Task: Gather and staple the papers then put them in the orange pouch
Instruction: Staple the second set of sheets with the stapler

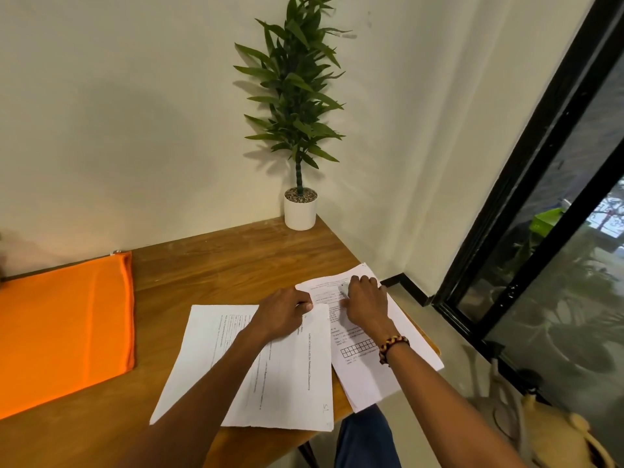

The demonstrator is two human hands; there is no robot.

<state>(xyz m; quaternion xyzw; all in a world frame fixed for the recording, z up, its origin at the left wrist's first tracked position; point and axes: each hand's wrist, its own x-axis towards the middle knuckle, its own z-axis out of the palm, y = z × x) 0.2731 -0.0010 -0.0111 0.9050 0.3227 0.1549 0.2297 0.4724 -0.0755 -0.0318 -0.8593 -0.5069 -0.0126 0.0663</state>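
**Ana:** Head view looks down on a wooden table (216, 265), warm brown grain with a smooth, slightly scuffed top. What's lying on it?

**Ben:** Far left, the orange pouch (64, 329), flat and soft like fabric, a seam down its right edge and a small metal zipper pull at its far corner. It's well apart from both hands.

**Ana:** And the papers?

**Ben:** Two lots of thin white printed sheets. The left sheets (270, 373) sit near the table's near edge, text running sideways, the near edge a bit ragged. The right sheets (368, 369) lie tilted, with a printed grid showing, and they overhang the table's right edge. The two just overlap in the middle.

**Ana:** Hands now!

**Ben:** The left hand (283, 312) rests knuckles-up on the far right corner of the left sheets, fingers curled under, thumb tip pressed to the paper edge. It looks like a pinch on that corner, though the fingertips are hidden.

**Ana:** The other one?

**Ben:** The right hand (366, 302) is arched over the far part of the right sheets, fingers bent down onto the paper; whether it grips or only presses, I can't tell. A beaded bracelet (393, 347) rings that wrist.

**Ana:** Background?

**Ben:** A leafy potted plant (297, 106) in a smooth white round pot at the table's far corner, plain cream walls, and a black-framed window (553, 163) on the right.
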